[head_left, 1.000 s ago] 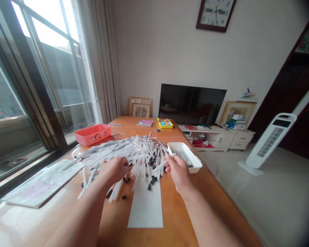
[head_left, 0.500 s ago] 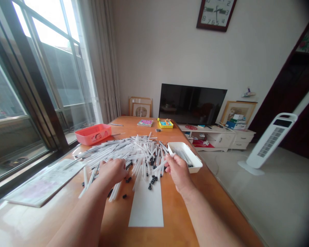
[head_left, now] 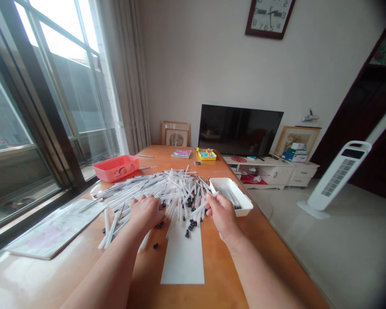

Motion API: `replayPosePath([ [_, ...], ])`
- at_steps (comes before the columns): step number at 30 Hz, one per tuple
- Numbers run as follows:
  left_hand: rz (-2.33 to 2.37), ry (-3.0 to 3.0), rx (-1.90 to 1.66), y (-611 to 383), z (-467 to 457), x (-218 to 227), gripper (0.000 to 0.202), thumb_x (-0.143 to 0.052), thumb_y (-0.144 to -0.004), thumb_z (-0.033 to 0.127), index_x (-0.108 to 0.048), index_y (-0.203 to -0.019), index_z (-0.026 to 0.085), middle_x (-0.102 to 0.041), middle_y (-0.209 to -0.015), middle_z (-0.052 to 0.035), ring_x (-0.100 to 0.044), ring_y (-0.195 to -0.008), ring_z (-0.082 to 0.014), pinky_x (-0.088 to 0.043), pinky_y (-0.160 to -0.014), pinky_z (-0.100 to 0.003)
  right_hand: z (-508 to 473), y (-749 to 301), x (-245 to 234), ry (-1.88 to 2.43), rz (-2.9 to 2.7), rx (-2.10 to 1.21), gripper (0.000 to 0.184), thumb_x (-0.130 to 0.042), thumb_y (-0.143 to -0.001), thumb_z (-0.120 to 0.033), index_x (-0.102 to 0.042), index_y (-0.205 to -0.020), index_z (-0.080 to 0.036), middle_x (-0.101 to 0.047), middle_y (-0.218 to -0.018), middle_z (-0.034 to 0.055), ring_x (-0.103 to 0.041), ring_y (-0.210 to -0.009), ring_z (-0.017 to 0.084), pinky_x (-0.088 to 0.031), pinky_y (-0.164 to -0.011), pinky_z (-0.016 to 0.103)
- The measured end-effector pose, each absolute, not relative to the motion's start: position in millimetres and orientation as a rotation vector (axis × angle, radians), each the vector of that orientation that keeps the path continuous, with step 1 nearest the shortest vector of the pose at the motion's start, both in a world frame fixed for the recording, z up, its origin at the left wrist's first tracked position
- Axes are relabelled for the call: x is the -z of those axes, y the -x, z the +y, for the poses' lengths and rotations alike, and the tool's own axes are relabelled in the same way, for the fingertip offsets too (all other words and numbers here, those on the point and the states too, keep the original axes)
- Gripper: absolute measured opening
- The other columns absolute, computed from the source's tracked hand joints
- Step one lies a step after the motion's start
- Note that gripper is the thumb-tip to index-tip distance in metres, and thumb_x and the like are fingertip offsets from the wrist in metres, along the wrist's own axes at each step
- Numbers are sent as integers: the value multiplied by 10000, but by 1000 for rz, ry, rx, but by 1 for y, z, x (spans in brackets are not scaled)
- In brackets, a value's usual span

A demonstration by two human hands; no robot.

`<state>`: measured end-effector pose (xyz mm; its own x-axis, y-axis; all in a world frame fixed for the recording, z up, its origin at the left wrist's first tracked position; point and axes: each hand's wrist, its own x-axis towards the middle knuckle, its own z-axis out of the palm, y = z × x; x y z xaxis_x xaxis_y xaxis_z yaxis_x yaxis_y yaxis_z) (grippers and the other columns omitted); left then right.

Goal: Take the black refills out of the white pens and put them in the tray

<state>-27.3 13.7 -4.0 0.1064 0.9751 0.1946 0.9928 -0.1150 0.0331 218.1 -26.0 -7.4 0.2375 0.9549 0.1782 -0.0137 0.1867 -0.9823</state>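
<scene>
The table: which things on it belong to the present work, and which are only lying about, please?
Likely in the work:
- white tubes, one pinched by the right hand
- small black pieces
- white tray

Seemingly just lying about:
- red basket
- magazine
- yellow box

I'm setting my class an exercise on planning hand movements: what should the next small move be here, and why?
Probably the left hand should pinch one of the loose black pieces: they lie close beside it, while the right hand holds a white tube. What the left hand grips, if anything, is hidden.
</scene>
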Motion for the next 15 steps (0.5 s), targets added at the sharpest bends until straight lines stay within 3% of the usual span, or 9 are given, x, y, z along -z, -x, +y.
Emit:
replayPosePath([
  [6,-2043,2189,232,26,17,4,158,-531,-719,240,-663,-651,186,-684,-888,-156,-569,-945,-359,-329,-788,-470,-26,-219,9,1165,-1101,-908,392,-624,-862,-555,-661,-835,-166,-618,-670,-7,-538,-518,116,-408,-499,233],
  [15,-2039,2184,257,22,15,5,189,-536,-729,278,-687,-661,187,-693,-926,-181,-567,-970,-379,-328,-810,-486,-25,-219,11,1160,-1115,-908,387,-626,-859,-563,-657,-831,-178,-620,-668,-14,-539,-511,119,-418,-504,241],
])
